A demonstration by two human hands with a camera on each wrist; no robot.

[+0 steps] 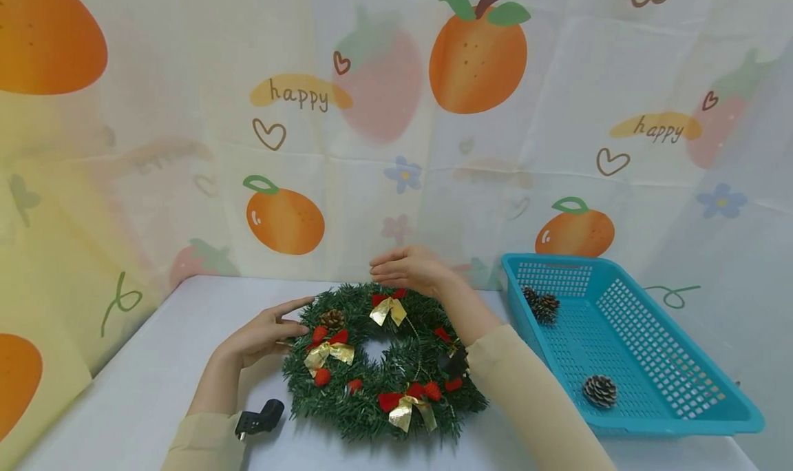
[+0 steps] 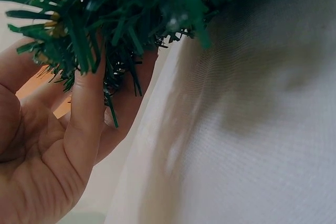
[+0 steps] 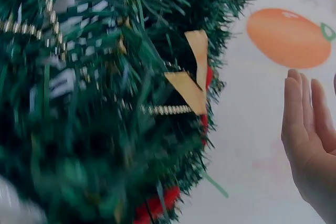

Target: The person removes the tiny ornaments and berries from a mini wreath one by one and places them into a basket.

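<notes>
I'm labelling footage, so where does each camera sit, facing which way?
Head: head-worn, facing forward and down at the round green plastic wreath; left hand, right hand, beige fabric sleeves show.
Left wrist: wrist-worn, facing the wreath's edge; left hand shows.
Right wrist: wrist-worn, facing across the wreath; right hand shows.
Head and right wrist share the wreath and right hand.

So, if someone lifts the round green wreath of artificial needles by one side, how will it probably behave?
The green wreath is probably light for its size, because it looks like thin strands around an open centre. Its edge likely bends easily, as separate strands stick out. The red-and-gold ribbon bows may flap, since their tails hang free.
</notes>
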